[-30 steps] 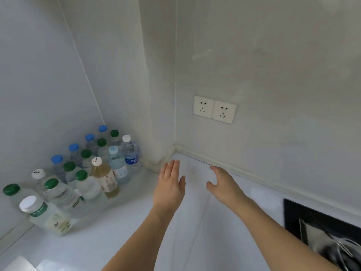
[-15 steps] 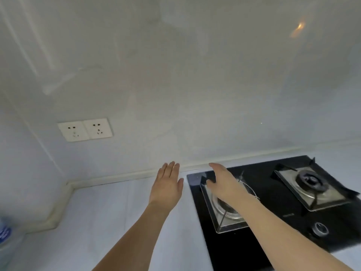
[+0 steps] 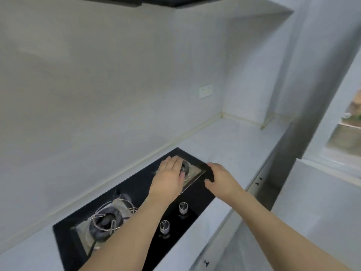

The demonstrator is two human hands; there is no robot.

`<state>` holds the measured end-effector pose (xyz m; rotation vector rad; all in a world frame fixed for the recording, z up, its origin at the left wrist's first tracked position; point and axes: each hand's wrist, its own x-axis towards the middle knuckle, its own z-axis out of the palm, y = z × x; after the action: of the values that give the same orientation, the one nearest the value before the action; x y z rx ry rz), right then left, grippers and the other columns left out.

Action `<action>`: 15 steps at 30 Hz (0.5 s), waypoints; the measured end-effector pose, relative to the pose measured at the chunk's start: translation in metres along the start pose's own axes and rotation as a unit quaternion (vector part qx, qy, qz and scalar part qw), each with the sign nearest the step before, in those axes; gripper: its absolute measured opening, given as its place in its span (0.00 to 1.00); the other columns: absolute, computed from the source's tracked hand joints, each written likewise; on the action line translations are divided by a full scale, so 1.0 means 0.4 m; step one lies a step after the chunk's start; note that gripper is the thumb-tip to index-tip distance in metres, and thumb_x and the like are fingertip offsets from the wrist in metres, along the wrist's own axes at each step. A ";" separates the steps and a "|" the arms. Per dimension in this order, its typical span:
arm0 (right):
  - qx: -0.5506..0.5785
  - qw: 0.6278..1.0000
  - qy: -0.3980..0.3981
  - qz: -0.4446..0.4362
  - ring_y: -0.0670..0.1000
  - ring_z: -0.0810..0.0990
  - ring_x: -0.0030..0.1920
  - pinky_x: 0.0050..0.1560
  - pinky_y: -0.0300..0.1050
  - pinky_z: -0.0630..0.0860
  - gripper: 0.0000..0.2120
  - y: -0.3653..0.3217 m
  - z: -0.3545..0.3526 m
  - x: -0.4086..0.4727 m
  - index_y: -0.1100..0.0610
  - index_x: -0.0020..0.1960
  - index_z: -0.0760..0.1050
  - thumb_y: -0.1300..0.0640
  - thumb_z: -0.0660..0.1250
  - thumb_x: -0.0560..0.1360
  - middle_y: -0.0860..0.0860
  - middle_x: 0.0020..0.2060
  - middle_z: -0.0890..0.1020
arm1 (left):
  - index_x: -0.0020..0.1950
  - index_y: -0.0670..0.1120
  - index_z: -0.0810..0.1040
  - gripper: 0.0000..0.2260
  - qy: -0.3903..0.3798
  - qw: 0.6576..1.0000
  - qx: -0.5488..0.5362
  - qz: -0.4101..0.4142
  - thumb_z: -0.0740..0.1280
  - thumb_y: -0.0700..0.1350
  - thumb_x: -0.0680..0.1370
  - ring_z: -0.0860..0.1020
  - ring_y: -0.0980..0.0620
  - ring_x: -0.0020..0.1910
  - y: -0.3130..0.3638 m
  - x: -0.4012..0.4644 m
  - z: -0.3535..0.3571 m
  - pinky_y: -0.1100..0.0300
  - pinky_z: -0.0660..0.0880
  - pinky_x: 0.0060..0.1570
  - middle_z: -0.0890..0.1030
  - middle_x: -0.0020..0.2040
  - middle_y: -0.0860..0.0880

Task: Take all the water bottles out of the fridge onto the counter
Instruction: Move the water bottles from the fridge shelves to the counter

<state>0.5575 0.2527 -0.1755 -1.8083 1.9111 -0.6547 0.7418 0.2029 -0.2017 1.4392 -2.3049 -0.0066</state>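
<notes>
Head view, only 1 cam: I see my left hand (image 3: 169,178) flat w/ fingers straight, nothing in it, held out over the black stove (image 3: 136,204). My right hand (image 3: 221,178) is loose and half open, thumb out, nothing in it too, just past the stove's right end. No water bottles show in this pic, so I can't tell where they are. The fridge (image 3: 330,145) looks like the tall pale thing on the right w/ its inside showing at the edge, but it's blurry, not sure. The white counter (image 3: 232,145) runs from the stove to the corner. I think the step now is going to the fridge for more bottles. To do it well: turn right, keep both hands up and away from the stove knobs (image 3: 183,207), look in the fridge first, then grab 1 bottle per hand round the middle, not the cap
</notes>
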 end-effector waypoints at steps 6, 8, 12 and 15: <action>-0.015 0.995 0.052 0.085 0.51 0.61 0.74 0.71 0.41 0.58 0.29 0.283 -0.199 -0.030 0.57 0.77 0.56 0.55 0.61 0.78 0.52 0.75 0.62 | 0.78 0.44 0.60 0.23 -0.031 0.993 -0.029 0.109 0.56 0.49 0.84 0.56 0.47 0.77 0.314 0.178 0.122 0.54 0.51 0.77 0.61 0.78 0.47; -0.007 0.991 0.073 0.116 0.51 0.62 0.74 0.71 0.44 0.60 0.30 0.351 -0.260 -0.044 0.56 0.77 0.56 0.55 0.61 0.78 0.52 0.75 0.62 | 0.78 0.44 0.59 0.23 -0.041 0.988 -0.034 0.145 0.55 0.48 0.84 0.56 0.48 0.77 0.397 0.230 0.156 0.55 0.49 0.77 0.60 0.78 0.46; 0.012 0.982 0.109 0.157 0.52 0.65 0.72 0.68 0.41 0.62 0.29 0.469 -0.358 -0.047 0.57 0.76 0.58 0.57 0.62 0.78 0.53 0.74 0.64 | 0.78 0.44 0.60 0.22 -0.063 0.977 -0.057 0.195 0.55 0.48 0.84 0.57 0.48 0.77 0.532 0.325 0.226 0.54 0.51 0.77 0.61 0.78 0.47; 0.014 0.976 0.123 0.180 0.52 0.67 0.71 0.67 0.40 0.63 0.28 0.546 -0.401 -0.033 0.58 0.75 0.59 0.58 0.62 0.78 0.54 0.73 0.65 | 0.77 0.44 0.62 0.22 -0.075 0.971 -0.071 0.217 0.56 0.48 0.84 0.58 0.48 0.76 0.609 0.392 0.276 0.55 0.51 0.77 0.62 0.77 0.46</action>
<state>0.2877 0.2819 -0.1795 -1.3604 2.3007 -0.7988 0.4354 0.1573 -0.1937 0.8686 -2.6371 -0.1522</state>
